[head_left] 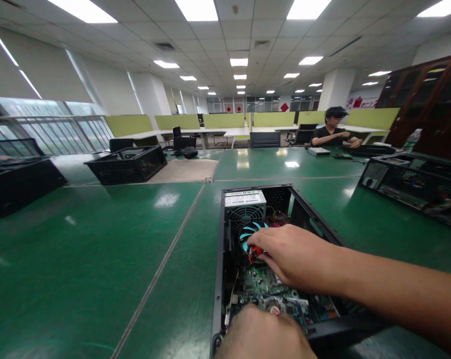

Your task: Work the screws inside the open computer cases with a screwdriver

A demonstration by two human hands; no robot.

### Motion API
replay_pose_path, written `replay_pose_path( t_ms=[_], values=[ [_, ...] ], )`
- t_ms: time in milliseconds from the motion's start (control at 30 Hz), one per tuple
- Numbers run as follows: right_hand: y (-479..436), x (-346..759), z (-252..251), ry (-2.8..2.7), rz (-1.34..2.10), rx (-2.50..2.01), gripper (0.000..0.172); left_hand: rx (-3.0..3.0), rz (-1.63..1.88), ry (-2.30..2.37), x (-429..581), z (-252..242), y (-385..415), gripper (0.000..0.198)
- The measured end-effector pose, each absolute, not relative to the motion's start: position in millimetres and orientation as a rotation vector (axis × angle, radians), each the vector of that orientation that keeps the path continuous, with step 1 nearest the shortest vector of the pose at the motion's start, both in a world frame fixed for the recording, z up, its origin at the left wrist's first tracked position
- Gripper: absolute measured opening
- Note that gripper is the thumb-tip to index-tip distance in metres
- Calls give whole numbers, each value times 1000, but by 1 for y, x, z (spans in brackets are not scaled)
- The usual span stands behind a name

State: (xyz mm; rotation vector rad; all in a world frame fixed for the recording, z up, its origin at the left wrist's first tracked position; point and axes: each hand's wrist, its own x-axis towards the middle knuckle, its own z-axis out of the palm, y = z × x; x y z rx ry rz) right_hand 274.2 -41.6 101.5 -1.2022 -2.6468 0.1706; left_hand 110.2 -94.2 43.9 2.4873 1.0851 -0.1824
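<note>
An open black computer case (218, 279) lies on the green table in front of me, its insides facing up. My right hand (285, 249) reaches in from the right, its fingers closed around a small orange-red and black piece (254, 253) beside the turquoise-bladed fan (248, 230). Its exact kind is partly hidden by my fingers. Below it lies the green motherboard (253, 280). My left hand (261, 335) is low in the case near a small round cooler (275, 308); its fingers are hidden behind the back of the hand. A power supply (245, 199) sits at the case's far left corner.
Other computer cases stand at the far left (130, 163), left edge (19, 184) and right (416, 184) of the green table (135, 234). A beige mat (184, 170) lies beyond. Across the table sits a person (334, 130) near a flat silver box (318, 151).
</note>
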Motion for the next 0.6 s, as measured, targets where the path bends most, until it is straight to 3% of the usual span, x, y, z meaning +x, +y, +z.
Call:
replay_pose_path(
  t_ms=[333,500,600],
  values=[
    [-36,274,96,-2662,147,-1207,29,2568,-247,1023,121,61,-95,28],
    [-33,266,94,-2732,38,-1289,17,2643,-378,1022,130,85,-99,25],
    [-31,262,95,-2740,-121,-1458,34,2766,-349,953,133,94,-101,20]
  ],
)
